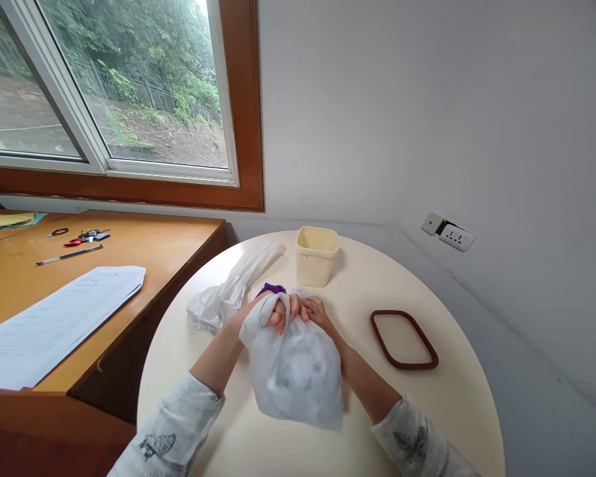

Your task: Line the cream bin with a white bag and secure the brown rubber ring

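Note:
A white, translucent plastic bag (298,381) with pale, lumpy contents hangs over the round table, bulging below my hands. My left hand (280,314) is closed on the top of the bag, with a handle loop passing around its wrist. Against it, my right hand (318,313) pinches the gathered neck from the other side. Just behind my hands, a bit of purple material (272,289) shows, mostly hidden. A crumpled white plastic bag (228,291) lies to the left of them. Farther back stands a cream plastic bin (316,266).
A brown rounded frame (412,365) lies flat on the right of the white round table (367,437). On the left, a wooden desk (149,235) holds papers (64,318), a pen (69,255) and keys (92,235). A wall socket (457,236) is at the right.

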`<action>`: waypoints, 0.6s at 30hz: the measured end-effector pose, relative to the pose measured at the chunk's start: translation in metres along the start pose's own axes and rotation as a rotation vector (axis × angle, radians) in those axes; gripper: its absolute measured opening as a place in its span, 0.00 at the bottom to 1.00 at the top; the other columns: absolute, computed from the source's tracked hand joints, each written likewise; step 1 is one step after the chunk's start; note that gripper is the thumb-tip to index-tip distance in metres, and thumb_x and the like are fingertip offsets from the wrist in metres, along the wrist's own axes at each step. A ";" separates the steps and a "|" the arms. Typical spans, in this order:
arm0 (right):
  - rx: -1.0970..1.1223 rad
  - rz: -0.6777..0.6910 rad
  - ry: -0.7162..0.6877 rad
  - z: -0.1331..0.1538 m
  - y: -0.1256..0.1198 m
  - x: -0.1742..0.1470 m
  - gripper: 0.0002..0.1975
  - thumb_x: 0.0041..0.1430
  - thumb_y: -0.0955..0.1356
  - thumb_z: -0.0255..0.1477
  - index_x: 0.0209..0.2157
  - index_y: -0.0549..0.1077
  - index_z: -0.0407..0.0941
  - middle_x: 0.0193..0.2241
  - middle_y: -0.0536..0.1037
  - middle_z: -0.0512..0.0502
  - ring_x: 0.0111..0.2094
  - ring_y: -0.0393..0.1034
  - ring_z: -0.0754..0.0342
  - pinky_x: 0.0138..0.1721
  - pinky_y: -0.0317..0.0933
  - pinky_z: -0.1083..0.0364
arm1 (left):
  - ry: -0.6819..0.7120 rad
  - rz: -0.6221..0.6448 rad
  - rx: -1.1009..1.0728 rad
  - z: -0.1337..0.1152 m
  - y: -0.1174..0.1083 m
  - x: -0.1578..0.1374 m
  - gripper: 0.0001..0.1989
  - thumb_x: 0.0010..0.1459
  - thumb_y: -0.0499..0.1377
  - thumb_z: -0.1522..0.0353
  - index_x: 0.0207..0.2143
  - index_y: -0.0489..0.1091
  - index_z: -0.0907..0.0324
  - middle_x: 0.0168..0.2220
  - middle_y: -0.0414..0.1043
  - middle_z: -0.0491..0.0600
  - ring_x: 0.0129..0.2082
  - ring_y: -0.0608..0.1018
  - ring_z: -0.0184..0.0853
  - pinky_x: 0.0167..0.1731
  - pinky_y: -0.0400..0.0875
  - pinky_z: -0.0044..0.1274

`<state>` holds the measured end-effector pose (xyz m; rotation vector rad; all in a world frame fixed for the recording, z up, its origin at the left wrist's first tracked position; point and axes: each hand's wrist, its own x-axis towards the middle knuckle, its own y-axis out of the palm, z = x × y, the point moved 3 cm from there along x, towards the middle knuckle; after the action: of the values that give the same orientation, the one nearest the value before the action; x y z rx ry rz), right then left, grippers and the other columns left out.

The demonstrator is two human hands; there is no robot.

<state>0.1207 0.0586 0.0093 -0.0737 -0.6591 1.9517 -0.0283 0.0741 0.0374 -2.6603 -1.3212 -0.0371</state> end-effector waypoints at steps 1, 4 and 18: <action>-0.086 0.011 -0.031 -0.001 -0.004 0.000 0.08 0.50 0.67 0.25 0.35 0.71 0.46 0.44 0.71 0.44 0.49 0.59 0.48 0.53 0.47 0.49 | -0.005 0.029 0.004 0.000 -0.002 0.000 0.26 0.34 0.59 0.42 0.12 0.68 0.56 0.25 0.69 0.55 0.37 0.71 0.46 0.34 0.66 0.35; -0.358 0.020 -0.077 -0.004 -0.017 -0.001 0.07 0.49 0.65 0.22 0.32 0.69 0.44 0.32 0.73 0.46 0.37 0.64 0.51 0.42 0.53 0.52 | 0.004 0.081 -0.096 0.001 0.000 0.004 0.23 0.37 0.62 0.47 0.21 0.75 0.59 0.29 0.70 0.54 0.38 0.71 0.44 0.35 0.65 0.33; -0.557 0.048 0.171 0.016 -0.080 0.005 0.06 0.48 0.66 0.32 0.27 0.66 0.46 0.23 0.70 0.52 0.25 0.60 0.57 0.29 0.51 0.57 | -0.243 -0.204 -0.399 0.029 0.028 0.019 0.26 0.44 0.64 0.59 0.44 0.71 0.65 0.31 0.70 0.50 0.30 0.69 0.33 0.31 0.62 0.24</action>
<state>0.1786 0.0825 0.0619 -0.5969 -1.0736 1.7311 0.0037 0.0768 0.0070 -2.9107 -1.8317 -0.0029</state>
